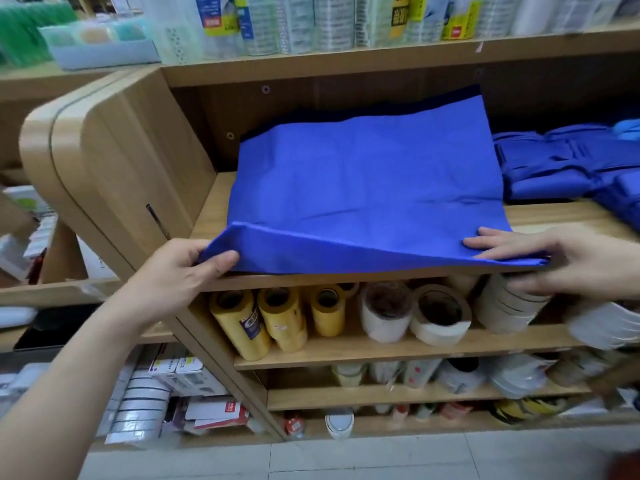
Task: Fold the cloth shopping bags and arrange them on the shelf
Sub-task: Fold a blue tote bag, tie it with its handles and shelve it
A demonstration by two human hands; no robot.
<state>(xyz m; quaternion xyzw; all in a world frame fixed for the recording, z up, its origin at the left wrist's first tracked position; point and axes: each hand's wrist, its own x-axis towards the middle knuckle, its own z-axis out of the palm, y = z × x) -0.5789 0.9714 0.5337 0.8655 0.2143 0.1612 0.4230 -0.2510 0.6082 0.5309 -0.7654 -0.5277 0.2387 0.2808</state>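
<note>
Two hands hold the near edge of one blue bag [367, 188], which lies spread flat on the wooden shelf [214, 209] with its long axis running left to right, parallel to the shelf front. The left hand [183, 268] pinches the near-left corner, thumb on top and curled fingers beneath, and lifts it slightly clear of the board. The right hand [561, 261] is at the near-right corner. Its fingers [485, 242] lie straight and close together on top of the cloth, and the thumb appears to sit below the edge, though that area is blurred. The rest of the bag extends away from both hands toward the back panel, where a dark strip [363, 116] shows along its far edge. Neither hand is nearer; each is on its own corner. The likely next step is a fold, carrying the near edge away toward the far edge; both corners should travel together to keep the crease straight. The cloth is thin, matte and limp, with faint creases, and will sag between the grip points. A pile [561, 168] of folded blue bags lies on the same shelf, just beside the bag on the right. Tape rolls [440, 313] fill the shelf below.
</note>
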